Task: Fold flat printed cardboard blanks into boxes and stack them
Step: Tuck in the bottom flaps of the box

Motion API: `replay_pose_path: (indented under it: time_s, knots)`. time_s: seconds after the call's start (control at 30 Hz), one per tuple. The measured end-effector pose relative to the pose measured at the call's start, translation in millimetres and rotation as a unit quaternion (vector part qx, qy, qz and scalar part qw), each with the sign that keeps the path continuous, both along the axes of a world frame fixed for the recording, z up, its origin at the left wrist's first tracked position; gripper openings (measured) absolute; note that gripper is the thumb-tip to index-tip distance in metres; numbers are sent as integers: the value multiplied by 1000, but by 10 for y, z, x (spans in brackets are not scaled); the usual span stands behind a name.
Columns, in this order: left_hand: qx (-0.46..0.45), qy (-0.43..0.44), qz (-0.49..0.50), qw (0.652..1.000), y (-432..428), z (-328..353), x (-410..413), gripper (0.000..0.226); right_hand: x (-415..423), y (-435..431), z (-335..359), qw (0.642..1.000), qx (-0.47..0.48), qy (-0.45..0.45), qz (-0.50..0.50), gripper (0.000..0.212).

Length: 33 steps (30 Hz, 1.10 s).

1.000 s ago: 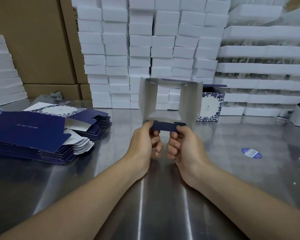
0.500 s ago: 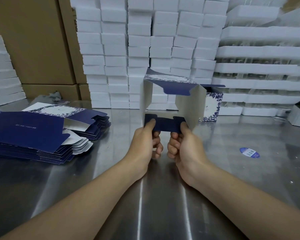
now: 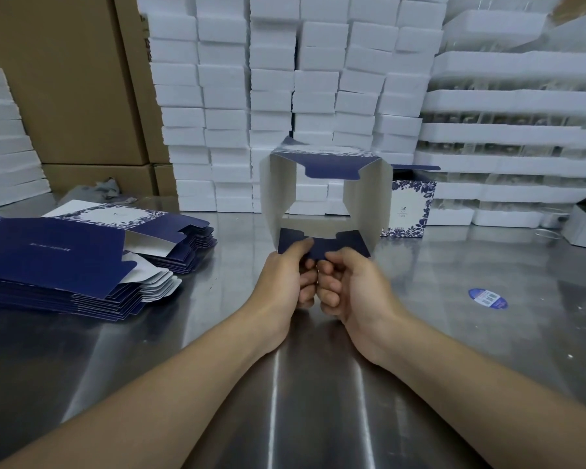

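Box (image 3: pixel 366 198) formed an open tube; left hand (image 3: pixel 283 282) and right hand (image 3: pixel 354 289) pinched its lower flap (image 3: pixel 349 240), fingers (image 3: pixel 329 287) apparently curled beneath.

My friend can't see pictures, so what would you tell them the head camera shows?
A left hand and right hand pinch the blue flap of a half-folded box held up over a steel table. Flat blanks are piled at the left, a finished box stands behind, and white foam blocks line the back.
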<state>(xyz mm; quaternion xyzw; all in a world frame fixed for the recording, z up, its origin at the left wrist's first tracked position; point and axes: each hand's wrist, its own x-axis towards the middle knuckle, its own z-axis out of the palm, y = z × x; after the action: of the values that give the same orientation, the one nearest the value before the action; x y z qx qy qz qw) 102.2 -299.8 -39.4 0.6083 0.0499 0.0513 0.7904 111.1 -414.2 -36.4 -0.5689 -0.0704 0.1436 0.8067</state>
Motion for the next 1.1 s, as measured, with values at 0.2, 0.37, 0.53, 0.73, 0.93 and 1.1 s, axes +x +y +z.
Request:
replay_pose_path:
  time_s: [0.2,0.37,0.53,0.73,0.93,1.1]
  knots:
    - [14,-7,-4,1000,-15,4,7,46,-6,1,-6,1000,2,-13,-17,37]
    - [27,-16,4,1000,-32,-5,17,50,-9,5,2,999,30,10,-35,39]
    - [28,-18,-9,999,-10,-17,7,50,3,35,-3,998,10,3,-66,35]
    - [43,-32,-1,999,-18,-17,15,52,8,20,13,999,16,-3,-45,38]
    - [87,-47,-16,995,-4,-13,-10,52,9,-12,7,998,-18,-41,-33,48]
    - [105,-39,-13,994,9,-6,-12,38,9,-25,9,999,4,-15,-30,38]
